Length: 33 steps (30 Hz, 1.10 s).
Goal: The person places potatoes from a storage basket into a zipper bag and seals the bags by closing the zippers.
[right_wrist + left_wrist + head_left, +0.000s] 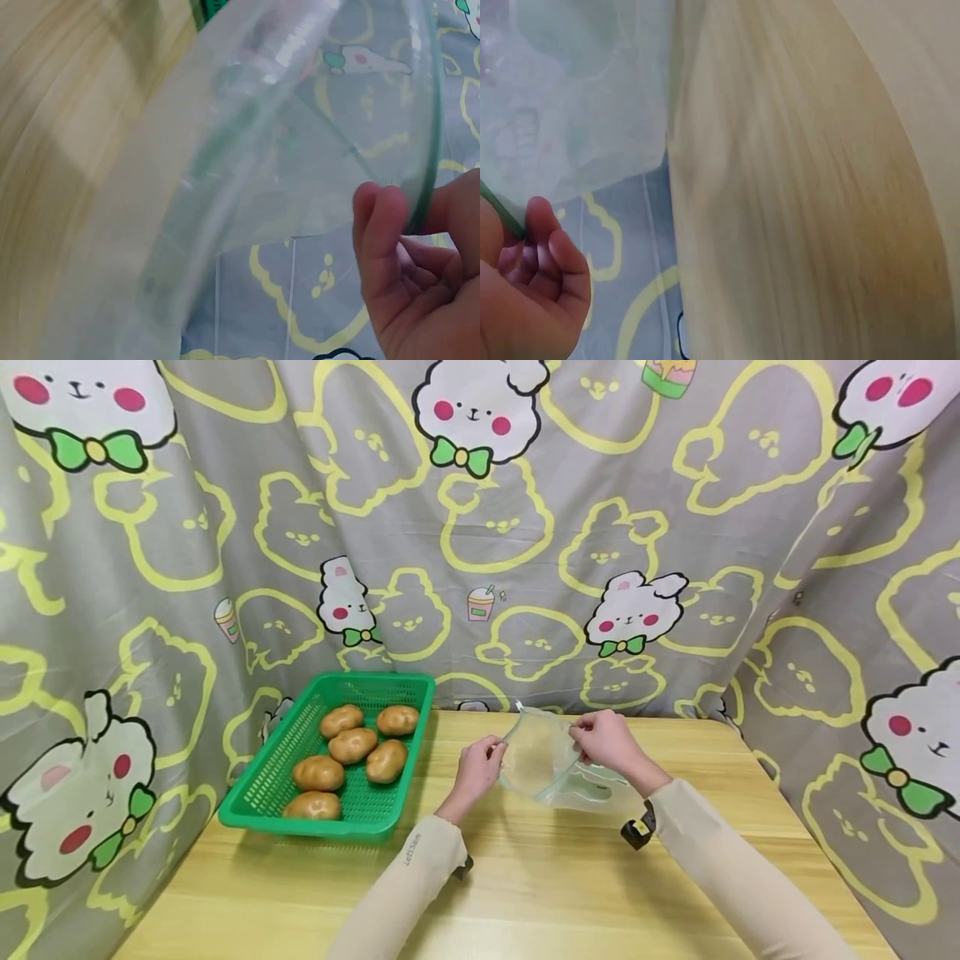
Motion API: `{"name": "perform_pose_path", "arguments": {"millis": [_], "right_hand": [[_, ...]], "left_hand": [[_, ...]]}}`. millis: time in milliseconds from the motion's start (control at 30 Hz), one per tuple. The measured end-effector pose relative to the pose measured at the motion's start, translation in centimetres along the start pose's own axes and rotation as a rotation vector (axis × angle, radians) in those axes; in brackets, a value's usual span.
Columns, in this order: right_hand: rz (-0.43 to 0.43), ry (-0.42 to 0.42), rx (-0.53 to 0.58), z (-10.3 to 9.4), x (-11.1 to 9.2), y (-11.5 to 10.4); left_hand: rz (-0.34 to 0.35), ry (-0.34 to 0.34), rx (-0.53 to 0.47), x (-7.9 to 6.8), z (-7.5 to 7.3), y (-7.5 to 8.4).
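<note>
1. The left hand (477, 770) pinched one side of the translucent bag (534, 758) at its mouth; the right hand (609, 743) pinched the opposite side.
2. The bag was spread between both hands; its long axis could not be judged confidently.
3. Potatoes (353, 746) lay in the green basket (300, 827), left of and nearer the left hand.

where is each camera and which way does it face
Head: worn there, facing forward and down at basket, potatoes and bag; left hand, right hand and sleeves show.
Left wrist: worn there, facing the bag and table; left hand shows.
Right wrist: worn there, facing the bag and curtain; right hand shows.
Both wrist views share bag and curtain.
</note>
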State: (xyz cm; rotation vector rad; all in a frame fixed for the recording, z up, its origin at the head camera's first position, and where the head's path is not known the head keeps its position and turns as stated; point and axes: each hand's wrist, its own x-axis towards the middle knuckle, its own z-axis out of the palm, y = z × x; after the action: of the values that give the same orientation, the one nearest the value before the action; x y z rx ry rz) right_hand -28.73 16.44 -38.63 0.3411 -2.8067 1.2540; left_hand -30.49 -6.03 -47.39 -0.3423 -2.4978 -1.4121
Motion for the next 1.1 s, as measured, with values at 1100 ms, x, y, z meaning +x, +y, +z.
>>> {"name": "perform_pose_path", "arguments": {"millis": [1100], "right_hand": [[-0.017, 0.090, 0.018, -3.5, 0.4, 1.1]], "left_hand": [[-0.096, 0.038, -0.022, -0.4, -0.2, -0.8]]}}
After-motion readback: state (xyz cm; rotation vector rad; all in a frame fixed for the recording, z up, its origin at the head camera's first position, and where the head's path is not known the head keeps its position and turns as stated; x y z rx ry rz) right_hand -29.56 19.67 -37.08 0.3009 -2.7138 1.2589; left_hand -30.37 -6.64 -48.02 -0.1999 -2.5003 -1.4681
